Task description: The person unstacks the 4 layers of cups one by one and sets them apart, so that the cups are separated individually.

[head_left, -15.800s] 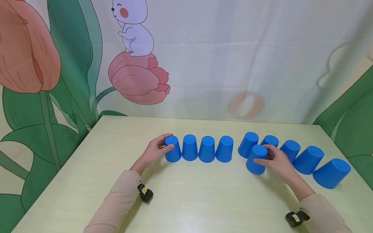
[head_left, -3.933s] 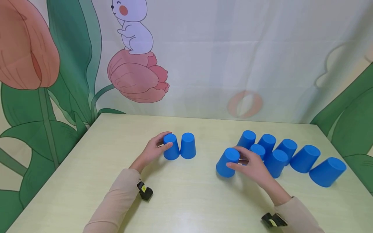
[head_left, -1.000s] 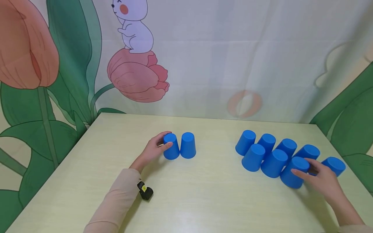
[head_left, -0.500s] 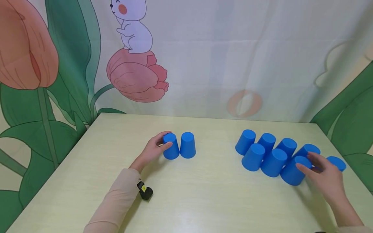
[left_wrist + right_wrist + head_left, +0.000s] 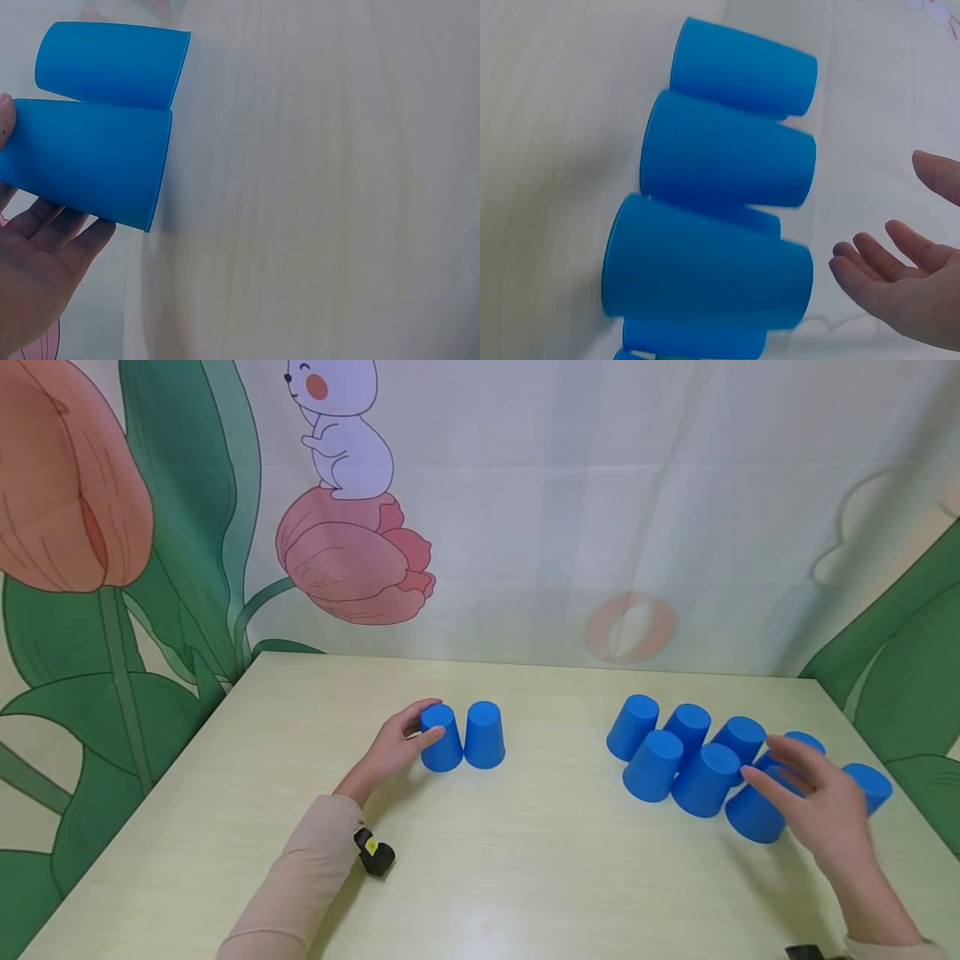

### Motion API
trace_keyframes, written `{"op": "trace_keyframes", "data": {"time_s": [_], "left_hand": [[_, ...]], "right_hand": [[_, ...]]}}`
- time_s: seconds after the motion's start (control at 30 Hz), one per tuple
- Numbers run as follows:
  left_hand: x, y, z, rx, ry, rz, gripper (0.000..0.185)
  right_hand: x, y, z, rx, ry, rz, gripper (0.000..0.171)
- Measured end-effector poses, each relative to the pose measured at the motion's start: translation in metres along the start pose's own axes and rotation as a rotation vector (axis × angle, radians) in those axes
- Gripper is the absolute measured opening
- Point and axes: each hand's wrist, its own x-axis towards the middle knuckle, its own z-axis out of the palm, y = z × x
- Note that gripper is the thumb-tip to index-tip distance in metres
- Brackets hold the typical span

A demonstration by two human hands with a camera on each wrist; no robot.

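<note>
Where half a second ago the right hand [image 5: 821,797] touched the near-right cup [image 5: 752,810], it has now lifted off, fingers spread. The left hand [image 5: 393,747] still grips the leftmost cup [image 5: 441,739]. In the right wrist view, that released cup [image 5: 705,270] stands upside down, axis vertical, on the table [image 5: 547,112].

Bare table [image 5: 555,827] lies open between both cup [image 5: 483,737] groups.
</note>
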Motion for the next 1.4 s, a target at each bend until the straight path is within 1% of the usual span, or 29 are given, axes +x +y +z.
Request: {"op": "trace_keyframes", "data": {"time_s": [0.1,0.2,0.27,0.33,0.43,0.53,0.6,0.67,0.73,0.8,0.87,1.03,1.1,1.2,1.4], "left_hand": [[0.0,0.0,0.0,-0.002,0.002,0.0,0.052],[-0.001,0.0,0.0,-0.002,0.002,0.0,0.051],[-0.001,0.001,0.0,-0.001,0.003,-0.001,0.051],[-0.001,0.0,0.0,-0.002,0.002,0.0,0.051],[-0.001,-0.001,0.0,0.0,0.001,0.003,0.051],[-0.002,0.001,0.0,-0.004,-0.005,-0.002,0.05],[-0.006,0.008,-0.001,-0.003,-0.008,-0.002,0.05],[-0.01,0.017,-0.002,0.002,-0.012,0.0,0.05],[-0.015,0.027,-0.002,0.005,-0.014,-0.002,0.049],[-0.018,0.034,-0.003,0.017,-0.013,-0.001,0.049],[-0.019,0.035,-0.002,0.019,-0.014,0.0,0.049],[-0.009,0.015,-0.001,0.012,-0.014,0.0,0.051],[-0.003,0.006,-0.001,0.005,-0.01,-0.006,0.052],[-0.002,0.002,0.0,0.016,-0.002,0.002,0.052],[-0.001,0.0,0.0,0.011,0.005,-0.001,0.05]], "right_hand": [[0.0,-0.006,0.006,-0.003,-0.026,-0.056,0.068],[0.001,-0.011,0.012,-0.032,-0.042,-0.095,0.066],[0.006,-0.006,0.018,-0.024,-0.06,-0.104,0.066],[0.016,0.009,0.026,-0.034,-0.062,-0.105,0.067],[0.041,0.05,0.045,-0.045,-0.043,-0.123,0.067],[0.065,0.087,0.066,-0.071,0.0,-0.156,0.064],[0.076,0.099,0.078,-0.054,0.0,-0.185,0.064],[0.081,0.1,0.087,-0.041,-0.003,-0.199,0.063],[0.082,0.093,0.092,-0.029,-0.011,-0.22,0.062],[0.079,0.079,0.095,-0.018,-0.025,-0.239,0.062],[0.068,0.054,0.093,-0.001,-0.052,-0.236,0.062],[0.031,-0.029,0.079,0.067,-0.176,-0.227,0.066],[0.023,-0.05,0.077,0.085,-0.214,-0.234,0.067],[0.02,-0.064,0.082,0.099,-0.251,-0.236,0.067],[0.025,-0.069,0.104,0.13,-0.302,-0.282,0.067]]}}
